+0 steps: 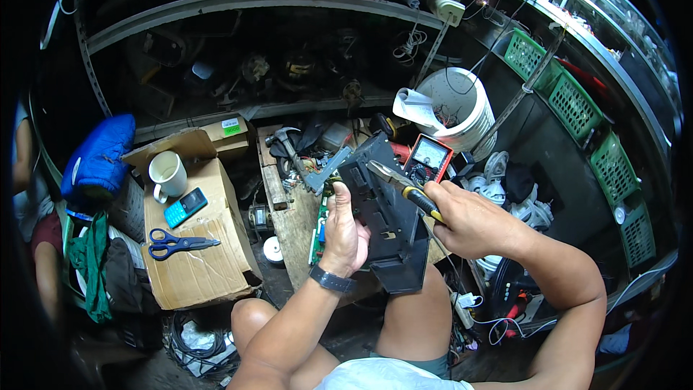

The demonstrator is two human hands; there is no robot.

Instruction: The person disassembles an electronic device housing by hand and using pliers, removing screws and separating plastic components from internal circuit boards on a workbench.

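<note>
A black plastic housing (393, 245) with cut-outs stands tilted above my lap. My left hand (345, 237) grips it along its left edge, thumb pointing up. Beside that hand shows the edge of a green circuit board (315, 240); whether it is fixed to the housing I cannot tell. My right hand (468, 218) is closed around the yellow-and-black handles of a pair of pliers (388, 174). Their metal jaws lie over the upper part of the housing; whether they touch it is unclear. Behind the pliers sits a red-framed analog multimeter (431, 153).
A wooden bench (290, 242) carries a hammer (289, 146) and small parts. On a cardboard box (195, 274) at left lie a white mug (167, 173), a teal phone (185, 207) and scissors (180, 243). A white bucket (462, 105) and green baskets (575, 106) stand right.
</note>
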